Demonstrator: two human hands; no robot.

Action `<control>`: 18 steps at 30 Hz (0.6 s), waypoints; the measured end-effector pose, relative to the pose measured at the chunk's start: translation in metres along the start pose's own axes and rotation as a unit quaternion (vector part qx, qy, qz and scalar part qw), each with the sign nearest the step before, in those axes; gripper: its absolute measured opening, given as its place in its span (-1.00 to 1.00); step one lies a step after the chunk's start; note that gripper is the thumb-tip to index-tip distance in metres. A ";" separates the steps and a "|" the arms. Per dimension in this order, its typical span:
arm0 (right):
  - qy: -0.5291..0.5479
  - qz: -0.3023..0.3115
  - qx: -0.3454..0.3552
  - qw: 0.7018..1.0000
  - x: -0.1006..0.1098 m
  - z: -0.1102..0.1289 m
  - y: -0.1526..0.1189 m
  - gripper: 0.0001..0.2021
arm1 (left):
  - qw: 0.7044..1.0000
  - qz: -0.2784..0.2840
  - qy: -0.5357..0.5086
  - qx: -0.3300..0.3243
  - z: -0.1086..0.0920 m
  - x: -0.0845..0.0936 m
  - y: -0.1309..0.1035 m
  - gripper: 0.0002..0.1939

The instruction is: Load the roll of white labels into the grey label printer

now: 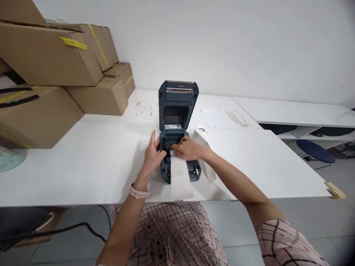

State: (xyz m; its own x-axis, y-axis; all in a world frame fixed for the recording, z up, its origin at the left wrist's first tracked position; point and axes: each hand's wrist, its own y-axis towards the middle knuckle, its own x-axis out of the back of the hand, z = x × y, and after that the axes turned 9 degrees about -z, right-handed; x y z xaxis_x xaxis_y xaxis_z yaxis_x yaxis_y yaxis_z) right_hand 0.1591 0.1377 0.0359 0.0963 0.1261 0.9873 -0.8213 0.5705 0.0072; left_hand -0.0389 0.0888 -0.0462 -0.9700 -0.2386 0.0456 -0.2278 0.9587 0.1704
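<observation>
A dark label printer [180, 135] stands on the white table with its lid [178, 98] raised. A pale paper strip [180, 177] runs from inside it over its front and down to the table edge. My right hand [187, 148] reaches into the printer, its fingers closed at the strip's upper end; the fingertips are partly hidden. Beside the printer's left wall is my left hand [154, 153], fingers apart, index pointing up and thumb over the inner edge. A crumpled pale paper sheet [206, 162] lies against the printer's right side, under my right forearm.
Cardboard boxes [47, 55] with yellow tape are stacked on the left. A small white roll [201, 130] lies behind the printer to the right. A white sheet [216, 118] is farther back. A blue stool [315, 150] stands beyond the table's right edge; black cables [74, 225] hang below.
</observation>
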 end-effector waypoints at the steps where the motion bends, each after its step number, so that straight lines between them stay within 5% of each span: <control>1: 0.049 0.015 0.013 0.999 0.006 -0.002 -0.001 -0.60 | 1.000 -0.006 0.002 0.012 -0.001 0.000 0.000 0.12; 3: 0.187 0.031 0.051 0.981 0.019 -0.008 -0.008 -0.57 | 0.999 -0.014 0.001 0.029 -0.004 -0.002 -0.001 0.13; 6: 0.404 -0.005 0.121 0.907 0.032 -0.024 -0.039 -0.49 | 0.999 -0.012 -0.009 0.039 -0.008 -0.002 -0.003 0.13; 10: 0.552 -0.219 0.166 0.788 0.022 -0.058 -0.116 -0.51 | 0.999 -0.014 0.001 0.044 -0.012 -0.002 -0.005 0.09; 13: 0.564 -0.374 0.009 0.736 -0.005 -0.087 -0.173 -0.64 | 0.999 -0.018 0.002 0.046 -0.015 -0.003 -0.006 0.06; 18: 0.582 -0.386 -0.249 0.671 -0.055 -0.121 -0.203 -0.47 | 0.998 -0.023 0.001 0.056 -0.020 -0.004 -0.008 0.05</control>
State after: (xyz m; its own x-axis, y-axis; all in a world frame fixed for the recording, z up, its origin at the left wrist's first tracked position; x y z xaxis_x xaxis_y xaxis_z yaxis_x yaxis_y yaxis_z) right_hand 0.3886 0.1126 -0.0391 0.9970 0.0192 -0.0743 -0.0114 0.9944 0.1049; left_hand -0.0320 0.0791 -0.0281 -0.9580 -0.2838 0.0413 -0.2810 0.9577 0.0619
